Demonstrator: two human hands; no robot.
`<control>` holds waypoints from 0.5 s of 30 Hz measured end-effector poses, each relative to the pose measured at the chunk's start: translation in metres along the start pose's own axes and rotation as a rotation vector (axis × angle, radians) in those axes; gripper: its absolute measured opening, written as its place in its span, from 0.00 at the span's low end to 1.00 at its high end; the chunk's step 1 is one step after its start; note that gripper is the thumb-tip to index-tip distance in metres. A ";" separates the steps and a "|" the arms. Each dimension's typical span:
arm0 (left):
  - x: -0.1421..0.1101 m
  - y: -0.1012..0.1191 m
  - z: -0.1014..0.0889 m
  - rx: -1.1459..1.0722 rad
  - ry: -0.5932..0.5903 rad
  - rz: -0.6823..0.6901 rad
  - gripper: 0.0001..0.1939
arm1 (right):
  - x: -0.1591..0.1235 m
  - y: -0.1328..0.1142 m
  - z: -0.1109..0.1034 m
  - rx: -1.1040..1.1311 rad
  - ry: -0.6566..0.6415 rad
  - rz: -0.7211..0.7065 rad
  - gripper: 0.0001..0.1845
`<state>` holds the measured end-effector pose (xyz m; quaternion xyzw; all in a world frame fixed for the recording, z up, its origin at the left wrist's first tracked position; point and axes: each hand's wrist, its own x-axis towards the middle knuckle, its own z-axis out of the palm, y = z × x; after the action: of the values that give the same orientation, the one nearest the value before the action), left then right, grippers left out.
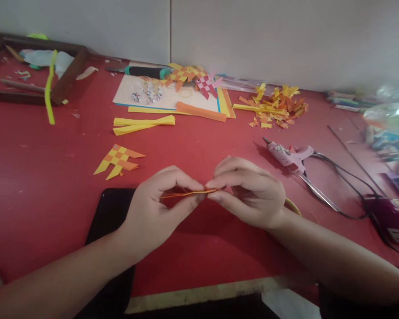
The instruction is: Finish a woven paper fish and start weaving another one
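Between my two hands is a thin orange-and-yellow paper piece (186,193), seen edge-on, so its full shape is hidden. My left hand (166,204) pinches it between thumb and fingers, and its loose ends spread apart inside that palm. From the other side, the thumb and fingertips of my right hand (249,190) close on its right end, almost touching the left fingertips. A woven orange-and-yellow paper fish (118,160) with a small eye lies flat on the red table (213,257), beyond my left hand. Under my left wrist is a black phone-like slab (109,212).
A pink glue gun (287,157) with a cord lies right. Behind are yellow paper strips (142,125), an orange strip (201,111), paper scraps (282,106), more woven fish (186,75), small googly eyes (148,92) and a cutter knife (146,71). A brown wooden frame (71,73) sits far left.
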<state>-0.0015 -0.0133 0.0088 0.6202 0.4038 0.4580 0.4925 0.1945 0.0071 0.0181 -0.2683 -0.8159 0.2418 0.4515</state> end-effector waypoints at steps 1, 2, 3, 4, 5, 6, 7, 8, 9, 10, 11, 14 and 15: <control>0.000 0.000 0.000 -0.002 -0.001 0.003 0.05 | 0.000 0.000 0.000 -0.002 0.003 0.000 0.06; 0.000 0.000 0.000 -0.002 0.000 0.003 0.05 | 0.000 0.000 0.000 -0.004 0.005 0.001 0.06; 0.000 0.000 0.000 -0.003 0.001 0.003 0.05 | -0.001 0.000 0.001 -0.005 0.006 0.004 0.06; 0.000 0.000 0.000 -0.004 0.001 0.001 0.05 | -0.001 0.000 0.001 -0.007 0.008 0.006 0.06; 0.000 0.000 0.000 -0.005 0.002 -0.002 0.05 | -0.001 0.000 0.001 -0.008 0.010 0.007 0.06; 0.000 0.000 0.000 -0.006 0.001 -0.003 0.05 | -0.001 0.000 0.001 -0.008 0.013 0.007 0.05; 0.000 0.000 0.000 -0.008 0.001 -0.007 0.05 | -0.001 0.000 0.001 -0.008 0.015 0.005 0.05; 0.000 0.000 0.000 -0.010 0.001 -0.010 0.05 | -0.001 0.000 0.001 -0.008 0.016 0.002 0.05; 0.000 0.000 0.000 -0.012 0.001 -0.012 0.05 | 0.000 0.000 0.001 -0.009 0.015 0.002 0.05; 0.000 0.000 0.000 -0.012 0.002 -0.013 0.05 | 0.000 0.000 0.001 -0.010 0.015 0.002 0.05; 0.000 0.000 0.000 -0.011 0.005 -0.014 0.05 | 0.000 0.000 0.001 -0.009 0.016 0.002 0.05; 0.000 0.001 0.001 -0.003 0.009 -0.013 0.05 | -0.001 0.000 0.001 -0.006 0.021 0.001 0.05; 0.000 0.001 0.000 -0.002 0.009 -0.012 0.05 | -0.001 0.000 0.001 -0.006 0.021 0.002 0.05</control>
<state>-0.0010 -0.0134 0.0096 0.6154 0.4091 0.4581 0.4941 0.1937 0.0066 0.0166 -0.2729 -0.8117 0.2369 0.4589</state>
